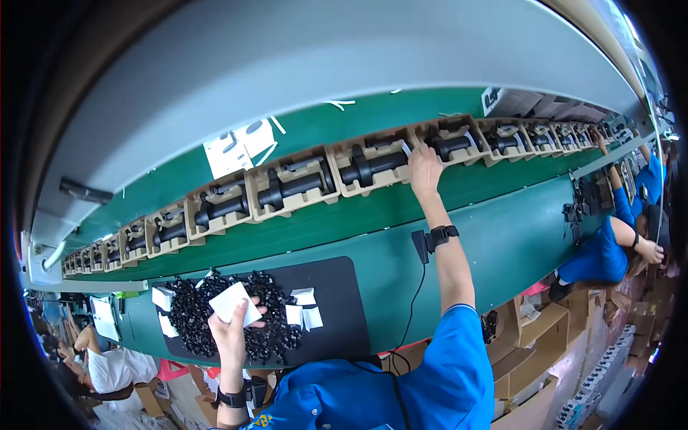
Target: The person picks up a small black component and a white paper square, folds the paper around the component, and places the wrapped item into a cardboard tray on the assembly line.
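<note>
My left hand (231, 338) is closed round a small stack of white folded papers (233, 304), held above a heap of small black parts (195, 315). My right hand (426, 172) reaches forward to a row of brown moulded trays (355, 189). Its fingers pinch together where two trays meet, and a white paper edge (406, 147) shows beside the fingertips. Black cylindrical devices (373, 164) lie in the trays. In the tray just right of the hand, a white strip (471, 139) stands near the device.
The heap lies on a dark mat (337, 287), with more white papers (304, 315) beside it. A grey overhead panel (322, 50) spans the far side. A cable (416, 304) hangs from my right wristband. Co-workers sit left and right; cardboard boxes (548, 330) stand behind.
</note>
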`<control>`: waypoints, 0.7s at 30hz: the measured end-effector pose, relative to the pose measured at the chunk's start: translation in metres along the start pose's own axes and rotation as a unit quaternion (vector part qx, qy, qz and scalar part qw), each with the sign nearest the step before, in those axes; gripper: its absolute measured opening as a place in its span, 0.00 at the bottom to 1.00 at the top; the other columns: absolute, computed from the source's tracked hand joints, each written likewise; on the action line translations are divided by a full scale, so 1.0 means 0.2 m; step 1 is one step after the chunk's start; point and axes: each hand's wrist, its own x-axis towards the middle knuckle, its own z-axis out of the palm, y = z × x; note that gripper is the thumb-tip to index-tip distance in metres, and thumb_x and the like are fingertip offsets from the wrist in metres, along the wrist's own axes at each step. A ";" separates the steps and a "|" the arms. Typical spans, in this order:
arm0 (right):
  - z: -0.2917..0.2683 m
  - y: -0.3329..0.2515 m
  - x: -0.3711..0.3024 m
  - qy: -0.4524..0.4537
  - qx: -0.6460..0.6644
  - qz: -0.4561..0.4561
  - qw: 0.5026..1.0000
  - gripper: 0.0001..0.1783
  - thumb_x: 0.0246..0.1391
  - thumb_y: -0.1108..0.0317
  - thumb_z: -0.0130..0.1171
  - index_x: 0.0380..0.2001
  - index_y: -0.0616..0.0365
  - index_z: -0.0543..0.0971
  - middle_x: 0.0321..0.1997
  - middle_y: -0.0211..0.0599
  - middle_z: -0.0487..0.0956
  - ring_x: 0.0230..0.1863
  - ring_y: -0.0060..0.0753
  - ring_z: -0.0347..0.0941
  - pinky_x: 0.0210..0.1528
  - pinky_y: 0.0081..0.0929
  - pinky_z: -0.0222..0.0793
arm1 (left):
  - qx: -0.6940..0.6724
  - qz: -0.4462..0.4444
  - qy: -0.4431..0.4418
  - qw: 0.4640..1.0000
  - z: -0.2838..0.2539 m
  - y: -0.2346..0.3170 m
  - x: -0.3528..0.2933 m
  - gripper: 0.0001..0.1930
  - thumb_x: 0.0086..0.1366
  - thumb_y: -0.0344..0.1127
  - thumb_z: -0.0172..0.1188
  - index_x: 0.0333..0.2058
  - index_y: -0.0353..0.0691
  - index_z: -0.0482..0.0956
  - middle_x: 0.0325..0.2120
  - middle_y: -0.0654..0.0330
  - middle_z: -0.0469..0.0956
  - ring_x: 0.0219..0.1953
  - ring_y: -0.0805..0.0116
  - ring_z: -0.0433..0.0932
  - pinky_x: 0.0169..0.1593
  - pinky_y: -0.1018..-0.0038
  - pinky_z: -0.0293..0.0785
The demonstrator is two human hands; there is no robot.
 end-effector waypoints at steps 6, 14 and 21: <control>0.16 0.05 -0.04 -0.063 -0.059 0.026 0.996 0.06 0.43 0.66 0.61 0.20 0.55 0.77 0.30 0.36 0.74 0.35 0.41 0.74 0.30 0.39 0.71 | 0.000 0.004 0.036 0.999 -0.09 -0.01 0.04 0.16 0.65 0.37 0.54 0.43 0.28 0.72 0.32 0.49 0.79 0.29 0.62 0.81 0.23 0.75 0.80; -0.03 -0.04 -0.03 -0.139 -0.100 0.086 0.981 0.12 0.45 0.64 0.58 0.33 0.58 0.79 0.39 0.39 0.77 0.41 0.44 0.75 0.34 0.41 0.74 | -0.007 0.007 -0.010 1.000 -0.18 -0.01 -0.04 0.17 0.65 0.36 0.53 0.47 0.27 0.71 0.33 0.48 0.79 0.33 0.60 0.82 0.28 0.72 0.81; -1.16 -1.39 -0.55 -0.264 0.376 -0.252 0.852 0.40 0.32 0.59 0.70 0.52 0.62 0.70 0.54 0.44 0.70 0.54 0.47 0.64 0.57 0.40 0.61 | -0.162 -0.129 -0.158 0.965 -0.29 -0.02 -0.17 0.18 0.65 0.33 0.53 0.50 0.29 0.70 0.39 0.54 0.77 0.39 0.63 0.79 0.41 0.71 0.79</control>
